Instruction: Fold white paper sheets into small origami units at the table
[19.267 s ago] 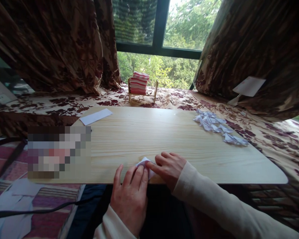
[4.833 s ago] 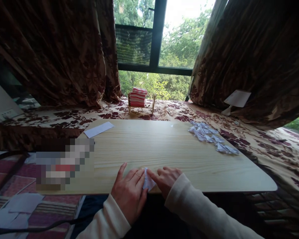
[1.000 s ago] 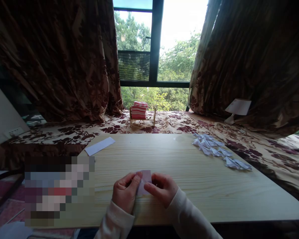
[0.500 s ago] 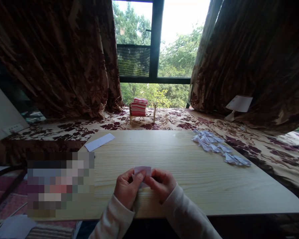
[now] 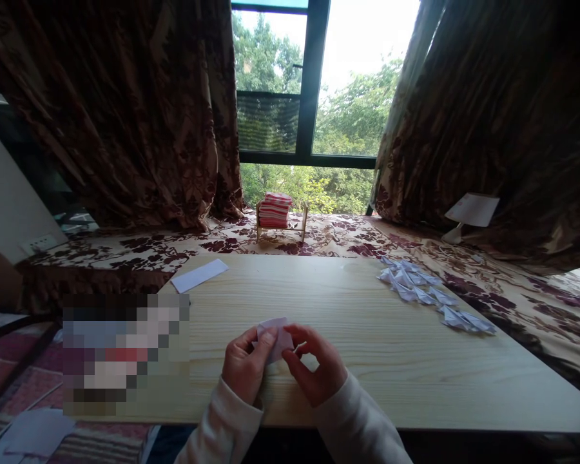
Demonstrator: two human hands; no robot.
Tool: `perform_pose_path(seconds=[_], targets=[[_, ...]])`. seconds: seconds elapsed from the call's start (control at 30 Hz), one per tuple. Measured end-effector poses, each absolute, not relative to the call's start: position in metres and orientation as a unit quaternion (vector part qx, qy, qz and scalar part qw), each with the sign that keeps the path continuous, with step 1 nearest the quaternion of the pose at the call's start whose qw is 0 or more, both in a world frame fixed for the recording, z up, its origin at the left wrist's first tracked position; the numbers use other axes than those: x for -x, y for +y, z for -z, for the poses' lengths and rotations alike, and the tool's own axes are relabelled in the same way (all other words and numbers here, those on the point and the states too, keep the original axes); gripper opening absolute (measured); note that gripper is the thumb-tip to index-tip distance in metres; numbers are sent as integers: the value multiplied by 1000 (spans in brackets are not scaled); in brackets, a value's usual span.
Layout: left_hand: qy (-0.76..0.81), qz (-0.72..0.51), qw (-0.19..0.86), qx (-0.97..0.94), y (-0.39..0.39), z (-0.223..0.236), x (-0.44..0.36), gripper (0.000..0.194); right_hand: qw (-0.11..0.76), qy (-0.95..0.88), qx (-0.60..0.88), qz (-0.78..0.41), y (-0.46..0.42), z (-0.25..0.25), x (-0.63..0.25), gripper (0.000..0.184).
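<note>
A small piece of folded white paper is held up over the near part of the wooden table. My left hand pinches its left side, with the thumb pressed flat across the front. At the paper's right edge is my right hand, its thumb and index fingertip touching the edge and the fingers curved into a loop. Which folds lie behind the left thumb, I cannot see.
Several folded paper pieces lie in a cluster at the table's right. A flat paper strip rests at the far left corner. Beyond, on the sill, stand a small rack with striped cloths and a white lamp.
The paper has tilted, its upper right corner raised. My right thumb and index finger have spread into a loop at its right edge. The view has shifted slightly.
</note>
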State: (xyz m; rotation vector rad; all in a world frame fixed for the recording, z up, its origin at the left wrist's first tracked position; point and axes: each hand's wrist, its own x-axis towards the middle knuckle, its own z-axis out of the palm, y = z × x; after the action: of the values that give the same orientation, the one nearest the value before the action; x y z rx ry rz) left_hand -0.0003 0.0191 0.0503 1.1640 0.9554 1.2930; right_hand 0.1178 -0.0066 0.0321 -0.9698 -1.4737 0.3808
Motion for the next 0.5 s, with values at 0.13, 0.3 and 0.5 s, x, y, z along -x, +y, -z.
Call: perform_pose_path(seconds=[0.13,0.3,0.5], targets=[[396,-542,551,-497,20,-45,2,22,621,-636,432,-153,-5,-31,-120,30],[398,-539,543,-507,20,-45,2,22,621,-631,447,-130,-6,-35,-120,18],[407,-536,537,-508,19,-46,2,21,625,-642,426,-125,-5,-40,-123,8]])
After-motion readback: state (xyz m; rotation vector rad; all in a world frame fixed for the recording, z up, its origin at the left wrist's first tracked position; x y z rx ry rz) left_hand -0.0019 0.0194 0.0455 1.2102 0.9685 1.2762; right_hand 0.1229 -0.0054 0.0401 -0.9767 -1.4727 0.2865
